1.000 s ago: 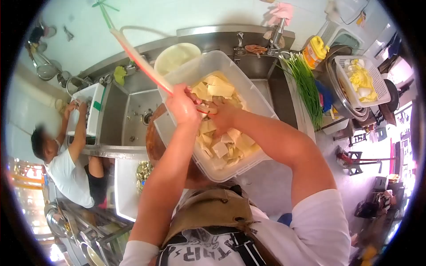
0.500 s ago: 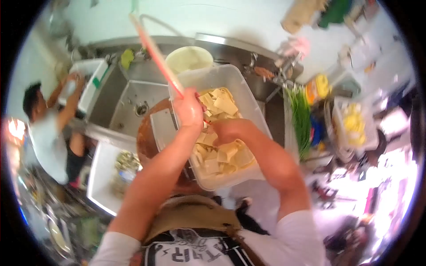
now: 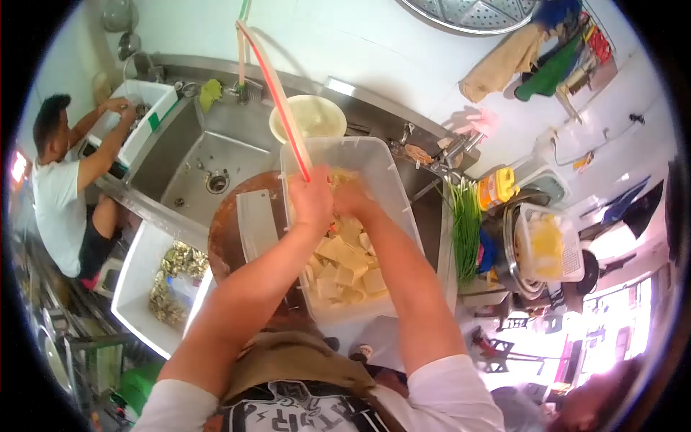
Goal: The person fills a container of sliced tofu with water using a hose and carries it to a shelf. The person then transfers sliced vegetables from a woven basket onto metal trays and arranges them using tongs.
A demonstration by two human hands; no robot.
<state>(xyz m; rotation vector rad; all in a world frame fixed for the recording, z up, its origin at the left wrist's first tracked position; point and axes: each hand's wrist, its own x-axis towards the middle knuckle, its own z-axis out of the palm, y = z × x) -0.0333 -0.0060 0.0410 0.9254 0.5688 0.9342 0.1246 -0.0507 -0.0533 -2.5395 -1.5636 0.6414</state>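
Steel sink unit (image 3: 234, 162), running along the wall; it carries or borders most of what follows.

Clear plastic tub (image 3: 392, 216), set askew over the sink's front edge, right of its centre; support beneath not visible. Placed there, it seems, to keep it within reach of both arms and let spills drain.

White foam box (image 3: 133, 295), outside the sink's front edge, left of the tub, within easy reach.

Round brown board (image 3: 224, 230), at the sink's front edge, between box and tub.

Pale bowl (image 3: 327, 119), by the sink's rear edge, behind the tub.

Red-striped hose (image 3: 279, 101), slanting down from the rear edge to the tub; outlet hidden. Left hand (image 3: 311, 200): grip wrapped round the hose, probably to aim it inward.

Right hand (image 3: 351, 198): lowered inside the tub, among its contents; blurred, so whether the grip is spread or pinching cannot be told.

Broad metal blade (image 3: 258, 223), flat on the board's right side, out of the hands' way.

Flat yellowish pieces (image 3: 338, 266), loosely heaped in the tub, whose walls contain them.
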